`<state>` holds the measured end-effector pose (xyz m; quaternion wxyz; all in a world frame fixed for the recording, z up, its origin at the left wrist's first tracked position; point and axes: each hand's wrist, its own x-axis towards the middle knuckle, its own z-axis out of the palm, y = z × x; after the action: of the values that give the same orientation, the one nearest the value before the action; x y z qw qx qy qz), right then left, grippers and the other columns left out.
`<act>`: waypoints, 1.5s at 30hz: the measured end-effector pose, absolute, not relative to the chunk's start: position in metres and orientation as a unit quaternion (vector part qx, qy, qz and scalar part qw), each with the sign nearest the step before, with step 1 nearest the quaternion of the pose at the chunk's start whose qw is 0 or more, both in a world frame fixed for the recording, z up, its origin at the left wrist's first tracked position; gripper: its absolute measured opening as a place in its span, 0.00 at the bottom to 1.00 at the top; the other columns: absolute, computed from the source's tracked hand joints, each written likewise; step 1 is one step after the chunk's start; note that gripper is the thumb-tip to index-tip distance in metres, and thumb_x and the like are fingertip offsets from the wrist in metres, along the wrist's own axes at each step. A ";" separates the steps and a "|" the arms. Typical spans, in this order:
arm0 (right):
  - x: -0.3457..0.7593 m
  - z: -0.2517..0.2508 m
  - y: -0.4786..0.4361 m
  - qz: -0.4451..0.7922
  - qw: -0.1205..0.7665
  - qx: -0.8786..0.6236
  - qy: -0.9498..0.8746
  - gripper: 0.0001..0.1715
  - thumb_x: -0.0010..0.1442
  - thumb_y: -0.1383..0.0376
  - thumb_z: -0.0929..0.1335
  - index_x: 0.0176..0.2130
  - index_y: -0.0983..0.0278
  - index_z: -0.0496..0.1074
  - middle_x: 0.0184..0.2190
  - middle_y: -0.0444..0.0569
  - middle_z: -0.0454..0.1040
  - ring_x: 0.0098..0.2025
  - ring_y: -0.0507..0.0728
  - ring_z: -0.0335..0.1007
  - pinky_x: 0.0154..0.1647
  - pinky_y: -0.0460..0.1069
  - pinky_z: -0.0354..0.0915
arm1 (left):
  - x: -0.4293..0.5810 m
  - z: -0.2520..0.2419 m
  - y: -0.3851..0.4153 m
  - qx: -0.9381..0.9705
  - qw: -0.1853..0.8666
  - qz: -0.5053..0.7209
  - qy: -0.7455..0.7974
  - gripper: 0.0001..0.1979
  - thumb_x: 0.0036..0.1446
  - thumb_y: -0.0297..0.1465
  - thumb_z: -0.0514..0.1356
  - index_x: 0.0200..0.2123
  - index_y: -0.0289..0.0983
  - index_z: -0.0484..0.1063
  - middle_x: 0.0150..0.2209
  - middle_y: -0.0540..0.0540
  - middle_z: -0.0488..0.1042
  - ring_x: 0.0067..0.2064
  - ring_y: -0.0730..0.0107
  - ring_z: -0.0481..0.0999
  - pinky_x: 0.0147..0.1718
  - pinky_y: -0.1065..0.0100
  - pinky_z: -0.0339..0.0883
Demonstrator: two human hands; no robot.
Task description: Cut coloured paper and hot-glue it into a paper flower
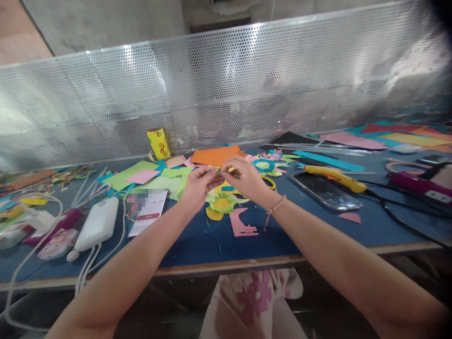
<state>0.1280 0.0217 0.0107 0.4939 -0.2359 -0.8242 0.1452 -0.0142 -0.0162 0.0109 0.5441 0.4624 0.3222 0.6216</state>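
Observation:
Above the middle of the blue table, my left hand (197, 182) and my right hand (243, 176) meet with their fingertips pinched close together. Something small and greenish shows between the fingers, too small to name. Just below them lies a paper flower (221, 203) with a yellow middle and a light green ruffled rim. A pink paper offcut (242, 223) with a curved cut-out is on the table in front of my right hand. The yellow handle of scissors (270, 182) shows beside my right wrist.
A phone (323, 190) and a yellow glue gun (334, 178) with a black cable lie right. On the left are a white power bank (98, 223) with cords and a lit phone (148, 213). Coloured paper (132, 174) lies behind, before a perforated metal screen (212, 89).

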 end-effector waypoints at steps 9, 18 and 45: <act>0.125 0.008 0.023 0.181 0.517 -0.263 -0.794 0.02 0.52 0.68 0.64 0.27 0.64 0.66 0.30 0.47 0.66 0.33 0.52 0.65 0.30 0.47 0.65 | -0.013 0.009 -0.015 0.474 0.532 0.631 0.307 0.06 0.44 0.29 0.64 0.27 0.32 0.73 0.29 0.46 0.76 0.34 0.70 0.76 0.41 0.65 0.69; 0.122 0.006 0.024 0.236 0.545 -0.279 -0.755 0.05 0.50 0.67 0.65 0.30 0.63 0.62 0.30 0.46 0.67 0.32 0.52 0.67 0.31 0.49 0.67 | -0.013 0.008 -0.015 0.503 0.509 0.628 0.305 0.09 0.44 0.29 0.65 0.30 0.31 0.73 0.32 0.44 0.77 0.36 0.68 0.76 0.44 0.62 0.68; 0.126 0.004 0.031 0.306 0.457 -0.322 -0.771 0.08 0.49 0.68 0.68 0.33 0.63 0.75 0.30 0.47 0.76 0.32 0.52 0.71 0.35 0.48 0.67 | -0.020 0.008 -0.010 0.590 0.388 0.558 0.435 0.11 0.48 0.27 0.59 0.35 0.35 0.62 0.24 0.47 0.75 0.28 0.68 0.76 0.34 0.63 0.70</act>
<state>0.1257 0.0309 0.0043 0.4566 -0.3217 -0.7708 0.3065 -0.0196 -0.0097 0.0083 0.3877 0.5904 0.4353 0.5583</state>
